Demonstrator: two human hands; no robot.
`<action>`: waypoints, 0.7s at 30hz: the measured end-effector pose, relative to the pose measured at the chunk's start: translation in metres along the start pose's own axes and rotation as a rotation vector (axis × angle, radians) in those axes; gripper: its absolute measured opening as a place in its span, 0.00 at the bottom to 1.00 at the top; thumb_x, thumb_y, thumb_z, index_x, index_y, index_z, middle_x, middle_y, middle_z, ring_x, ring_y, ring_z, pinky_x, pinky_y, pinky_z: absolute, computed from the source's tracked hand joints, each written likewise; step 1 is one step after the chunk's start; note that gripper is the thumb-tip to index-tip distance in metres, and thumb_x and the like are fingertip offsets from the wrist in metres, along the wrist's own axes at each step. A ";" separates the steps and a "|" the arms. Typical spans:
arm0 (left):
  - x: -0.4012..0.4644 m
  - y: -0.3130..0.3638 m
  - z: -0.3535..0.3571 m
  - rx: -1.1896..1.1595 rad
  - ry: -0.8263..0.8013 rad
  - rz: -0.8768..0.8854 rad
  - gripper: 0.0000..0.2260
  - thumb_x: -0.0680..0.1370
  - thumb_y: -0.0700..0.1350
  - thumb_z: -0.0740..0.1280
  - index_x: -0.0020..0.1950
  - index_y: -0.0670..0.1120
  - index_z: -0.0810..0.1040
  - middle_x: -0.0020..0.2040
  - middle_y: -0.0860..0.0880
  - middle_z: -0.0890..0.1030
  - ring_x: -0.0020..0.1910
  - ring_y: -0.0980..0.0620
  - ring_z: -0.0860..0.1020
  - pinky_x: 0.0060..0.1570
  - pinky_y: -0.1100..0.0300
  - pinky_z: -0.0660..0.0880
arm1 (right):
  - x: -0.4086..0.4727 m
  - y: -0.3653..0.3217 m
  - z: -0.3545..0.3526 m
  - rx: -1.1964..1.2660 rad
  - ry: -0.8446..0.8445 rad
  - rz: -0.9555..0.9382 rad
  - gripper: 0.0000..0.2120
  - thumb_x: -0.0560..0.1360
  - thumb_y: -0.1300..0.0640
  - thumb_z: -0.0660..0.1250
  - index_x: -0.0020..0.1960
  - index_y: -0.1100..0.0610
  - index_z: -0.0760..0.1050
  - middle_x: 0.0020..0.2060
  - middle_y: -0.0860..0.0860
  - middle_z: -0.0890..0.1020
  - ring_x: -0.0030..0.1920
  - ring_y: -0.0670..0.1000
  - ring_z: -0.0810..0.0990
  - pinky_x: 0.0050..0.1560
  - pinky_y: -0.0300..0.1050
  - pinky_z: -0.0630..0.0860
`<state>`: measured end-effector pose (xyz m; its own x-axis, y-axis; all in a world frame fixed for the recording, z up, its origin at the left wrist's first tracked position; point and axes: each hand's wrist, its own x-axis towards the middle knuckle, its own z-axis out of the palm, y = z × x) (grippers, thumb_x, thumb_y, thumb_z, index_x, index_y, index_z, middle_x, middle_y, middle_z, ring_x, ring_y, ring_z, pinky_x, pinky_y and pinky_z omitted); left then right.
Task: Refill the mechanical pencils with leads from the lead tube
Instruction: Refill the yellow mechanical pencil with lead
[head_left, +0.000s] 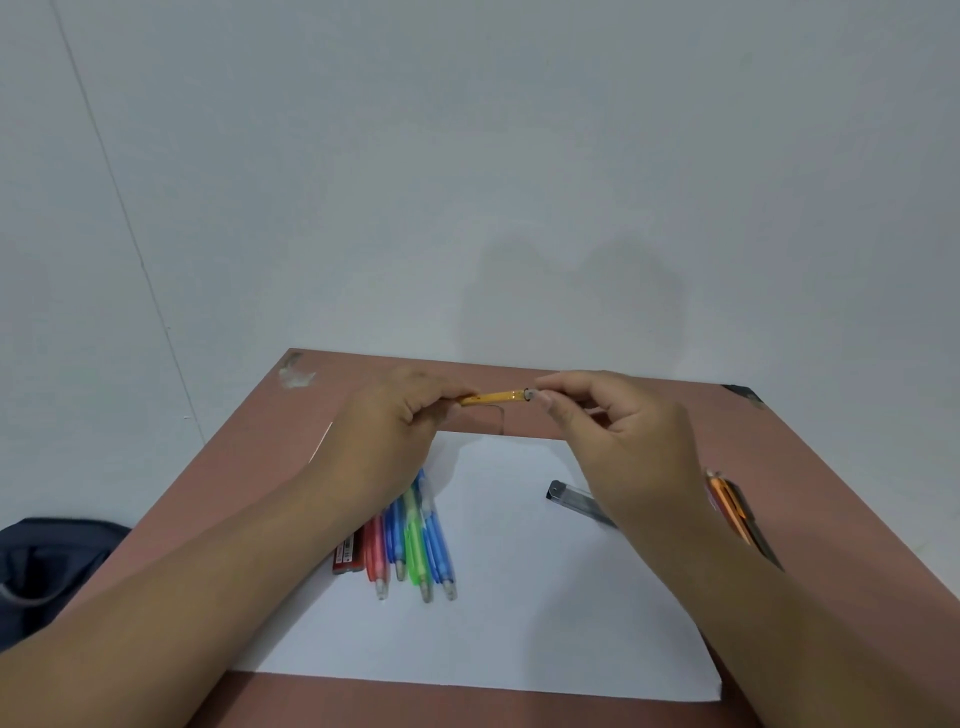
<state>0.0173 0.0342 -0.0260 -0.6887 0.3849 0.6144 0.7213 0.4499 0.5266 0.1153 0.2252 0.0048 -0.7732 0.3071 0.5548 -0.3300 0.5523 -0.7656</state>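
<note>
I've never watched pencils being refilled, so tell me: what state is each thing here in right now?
Yellow pencil: held level in the air, between both hands.
Left hand: grips the pencil's barrel.
Right hand: pinches the pencil's end.
Coloured pencils: lying bunched on the paper.
Clear lead tube: lying on the paper.
Orange pencils: lying on the table.

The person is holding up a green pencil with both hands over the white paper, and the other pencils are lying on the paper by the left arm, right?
Almost. The head view shows the held pencil is yellow, not green. Both the left hand and the right hand do hold it, and the other pencils lie on the white paper by the left arm.
</note>
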 end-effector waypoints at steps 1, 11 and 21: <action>-0.001 0.000 0.000 0.001 -0.002 0.007 0.15 0.79 0.35 0.67 0.59 0.53 0.84 0.47 0.65 0.77 0.51 0.72 0.74 0.50 0.79 0.66 | 0.000 0.000 0.000 0.010 -0.004 0.016 0.07 0.76 0.60 0.74 0.47 0.49 0.86 0.39 0.39 0.85 0.42 0.41 0.81 0.44 0.30 0.74; -0.003 0.004 0.000 -0.110 -0.116 -0.009 0.14 0.80 0.38 0.68 0.57 0.56 0.84 0.41 0.64 0.79 0.46 0.62 0.76 0.46 0.74 0.69 | 0.004 -0.004 -0.003 0.208 -0.012 0.259 0.05 0.77 0.56 0.72 0.47 0.48 0.85 0.40 0.48 0.86 0.37 0.45 0.78 0.47 0.50 0.81; -0.011 0.049 0.003 -0.738 -0.306 -0.449 0.08 0.80 0.42 0.67 0.54 0.43 0.85 0.44 0.44 0.84 0.40 0.48 0.82 0.42 0.56 0.82 | 0.009 -0.002 0.003 0.725 -0.086 0.465 0.12 0.84 0.53 0.59 0.51 0.59 0.78 0.45 0.56 0.86 0.46 0.54 0.84 0.54 0.54 0.80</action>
<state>0.0603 0.0546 -0.0090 -0.8291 0.5427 0.1343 0.1726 0.0200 0.9848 0.1069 0.2246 0.0103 -0.9442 0.3030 0.1292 -0.2110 -0.2549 -0.9437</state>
